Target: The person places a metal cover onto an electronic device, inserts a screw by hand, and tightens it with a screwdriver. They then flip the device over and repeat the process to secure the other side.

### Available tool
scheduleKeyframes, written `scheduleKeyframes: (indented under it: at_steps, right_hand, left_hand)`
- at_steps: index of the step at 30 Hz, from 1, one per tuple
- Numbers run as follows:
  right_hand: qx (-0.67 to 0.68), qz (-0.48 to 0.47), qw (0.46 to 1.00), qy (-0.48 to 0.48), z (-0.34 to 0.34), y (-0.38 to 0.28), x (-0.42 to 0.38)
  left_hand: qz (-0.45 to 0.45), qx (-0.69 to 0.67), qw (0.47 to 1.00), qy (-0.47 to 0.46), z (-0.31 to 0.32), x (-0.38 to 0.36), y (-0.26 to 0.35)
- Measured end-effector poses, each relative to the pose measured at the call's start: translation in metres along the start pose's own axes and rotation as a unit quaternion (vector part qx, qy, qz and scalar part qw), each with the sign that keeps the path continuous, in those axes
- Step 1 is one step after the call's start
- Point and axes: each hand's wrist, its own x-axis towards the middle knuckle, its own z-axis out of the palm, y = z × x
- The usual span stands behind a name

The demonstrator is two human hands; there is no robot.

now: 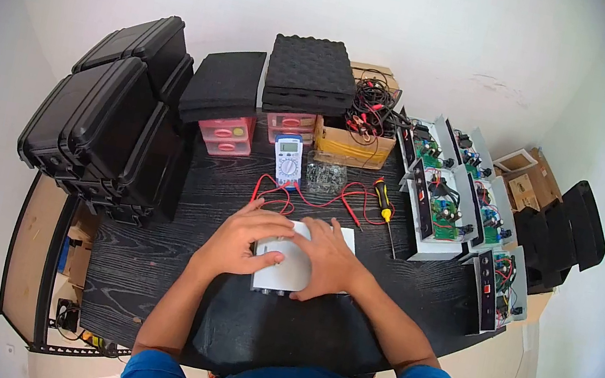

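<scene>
A pale grey metal box [292,268] with small dark knobs along its near side lies at the table's front edge. My left hand [245,240] arches over its left side, thumb and fingers apart, with the thumb over the top. Across the right part of the box, my right hand [327,258] rests with its fingers spread, covering much of that side. The fingertips of both hands come close together near the far edge. Just beyond the hands are a blue-and-white multimeter [288,161] with red leads and a yellow-and-black screwdriver [383,202].
Black hard cases [101,113] are stacked at the left. Foam sheets [311,73] lie on pink drawer boxes [227,135]. A carton [354,148] holds tangled cables. Small parts fill a clear tray [326,177]. Several opened units with green circuit boards [444,212] line the right.
</scene>
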Motion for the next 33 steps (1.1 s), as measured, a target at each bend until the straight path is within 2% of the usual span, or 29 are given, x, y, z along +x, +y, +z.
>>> scheduleKeyframes:
  at_steps: [6, 7, 11, 14, 18, 22, 27, 29, 30, 31, 33]
  right_hand:
    - [0.231, -0.021, 0.963, 0.135, -0.032, 0.004, -0.013]
    - [0.234, -0.041, 0.96, 0.147, -0.032, 0.006, -0.013]
    - [0.244, -0.033, 0.957, 0.153, -0.029, 0.004, -0.014]
    - [0.259, -0.022, 0.953, 0.154, -0.015, 0.012, -0.016]
    - [0.298, -0.007, 0.945, 0.137, -0.002, 0.023, -0.015]
    - [0.328, 0.021, 0.938, 0.109, 0.001, 0.029, -0.014]
    - [0.311, 0.012, 0.946, 0.094, 0.001, 0.034, -0.014]
    - [0.386, -0.014, 0.919, 0.083, -0.001, 0.042, -0.013]
    - [0.454, -0.036, 0.887, 0.08, -0.005, 0.05, -0.011]
    - [0.518, -0.059, 0.85, 0.078, -0.01, 0.058, -0.008]
    - [0.669, -0.008, 0.73, 0.143, -0.027, 0.077, 0.002]
  left_hand:
    - [0.044, -0.103, 0.987, 0.118, 0.008, 0.007, 0.023]
    - [0.058, -0.065, 0.989, 0.124, 0.014, 0.013, 0.027]
    - [0.129, -0.095, 0.98, 0.117, 0.016, 0.036, 0.042]
    - [0.131, -0.078, 0.986, 0.064, 0.021, 0.047, 0.043]
    - [0.14, -0.094, 0.985, 0.048, 0.03, 0.053, 0.032]
    - [0.136, -0.094, 0.985, 0.055, 0.038, 0.053, 0.018]
    - [0.127, -0.091, 0.986, 0.055, 0.038, 0.052, 0.018]
    - [0.124, -0.095, 0.987, 0.047, 0.036, 0.052, 0.022]
    - [0.123, -0.096, 0.987, 0.042, 0.035, 0.053, 0.023]
    - [0.125, -0.095, 0.987, 0.043, 0.035, 0.053, 0.022]
    - [0.127, -0.094, 0.986, 0.043, 0.035, 0.051, 0.019]
